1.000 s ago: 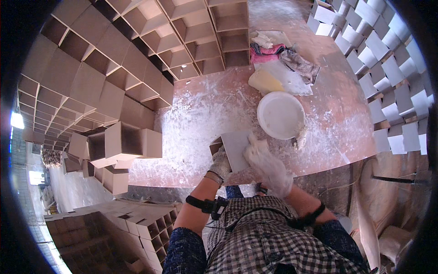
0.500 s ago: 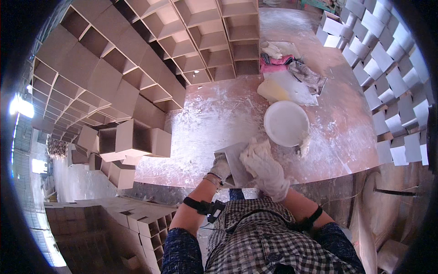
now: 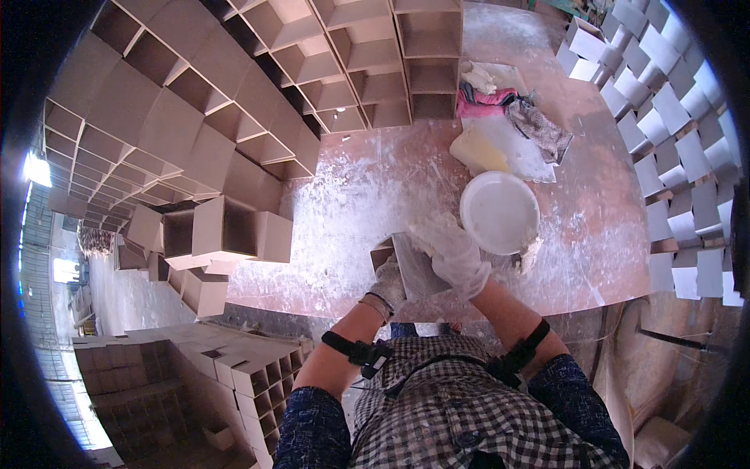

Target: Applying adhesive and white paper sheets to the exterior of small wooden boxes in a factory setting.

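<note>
In a bright, dusty workshop, a reddish table (image 3: pixel 351 195) smeared with white. At its near edge, between both hands, a small open-ended cardboard box (image 3: pixel 423 273), gripped at its open left end by the gloved left hand (image 3: pixel 389 285); cannot tell the exact set of the fingertips. At the opposite side, the right hand (image 3: pixel 462 270) in a filmy white glove, against the box's streaked grey face, with a blurred pale wad (image 3: pixel 428 233) at its fingers; cannot tell how tightly closed. Looks light and stiff, likely to dent under a hard squeeze, perhaps slippery on the streaked face. Best held by the open rim or inner walls. Just beyond the right hand, a round white basin (image 3: pixel 500 213); farther out, a yellowish sheet (image 3: pixel 478 152) and crumpled cloths (image 3: pixel 539 129). Left of the grip, loose boxes (image 3: pixel 223 228) beneath stacked boxes (image 3: pixel 183 121); well off to the right, rows of pale boxes (image 3: pixel 691 152).
</note>
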The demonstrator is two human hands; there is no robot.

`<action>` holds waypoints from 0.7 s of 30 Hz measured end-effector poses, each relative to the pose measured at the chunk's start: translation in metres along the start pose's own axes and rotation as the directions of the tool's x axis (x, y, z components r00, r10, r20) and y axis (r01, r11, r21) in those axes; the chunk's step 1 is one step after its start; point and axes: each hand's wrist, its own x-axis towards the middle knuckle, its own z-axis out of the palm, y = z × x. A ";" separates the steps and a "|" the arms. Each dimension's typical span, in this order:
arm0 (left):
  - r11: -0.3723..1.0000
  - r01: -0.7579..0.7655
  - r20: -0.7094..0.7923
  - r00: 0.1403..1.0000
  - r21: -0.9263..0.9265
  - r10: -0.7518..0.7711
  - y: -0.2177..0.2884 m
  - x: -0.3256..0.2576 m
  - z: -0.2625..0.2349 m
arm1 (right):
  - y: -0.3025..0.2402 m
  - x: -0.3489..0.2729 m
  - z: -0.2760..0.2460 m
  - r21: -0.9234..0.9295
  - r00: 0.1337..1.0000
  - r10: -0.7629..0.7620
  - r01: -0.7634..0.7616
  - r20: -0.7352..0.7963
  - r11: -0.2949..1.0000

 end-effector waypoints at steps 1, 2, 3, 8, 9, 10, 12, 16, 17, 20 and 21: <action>0.999 0.006 0.009 1.000 -0.034 -0.006 -0.001 0.001 0.002 | 0.009 -0.001 0.007 0.181 0.968 0.047 -0.002 -0.247 0.983; 0.997 0.007 0.003 1.000 -0.078 -0.007 -0.003 0.001 -0.004 | -0.006 0.002 0.001 0.189 0.970 0.044 0.003 -0.241 0.982; 0.992 0.006 -0.003 1.000 -0.127 -0.007 -0.005 0.003 -0.011 | -0.033 0.005 -0.009 -0.204 0.992 0.057 -0.033 0.113 0.979; 0.958 -0.174 0.140 0.980 0.230 0.144 -0.012 0.000 -0.020 | -0.054 -0.049 -0.012 -0.164 0.999 -0.047 0.050 0.022 0.985; 0.958 -0.167 0.147 0.980 0.233 0.135 -0.003 -0.001 -0.013 | -0.045 -0.030 -0.014 -0.115 0.993 -0.059 0.071 0.099 0.991; 0.496 -0.406 0.361 0.913 0.768 0.189 0.009 -0.001 -0.005 | -0.036 -0.013 -0.016 -0.065 0.982 -0.074 0.087 0.174 0.994; -0.240 -0.509 0.541 0.837 0.826 0.086 -0.001 0.018 -0.020 | -0.015 0.011 0.002 0.188 0.999 -0.052 0.054 -0.015 0.981; 0.540 -0.550 0.453 0.834 0.637 0.315 -0.064 0.075 -0.102 | -0.059 0.013 -0.013 -0.279 0.940 0.132 -0.041 0.316 0.959; 0.835 -0.449 0.492 0.831 0.317 0.260 -0.064 0.074 -0.107 | -0.061 -0.015 -0.018 -0.272 0.967 -0.070 0.138 0.246 0.952; 0.524 -0.434 0.345 0.901 0.733 0.264 -0.041 0.052 -0.060 | -0.068 -0.045 -0.023 -0.068 0.997 0.015 -0.009 0.080 0.998; 0.521 -0.432 0.333 0.901 0.736 0.277 -0.046 0.060 -0.069 | -0.062 -0.026 -0.021 0.036 0.994 -0.099 0.097 0.048 0.995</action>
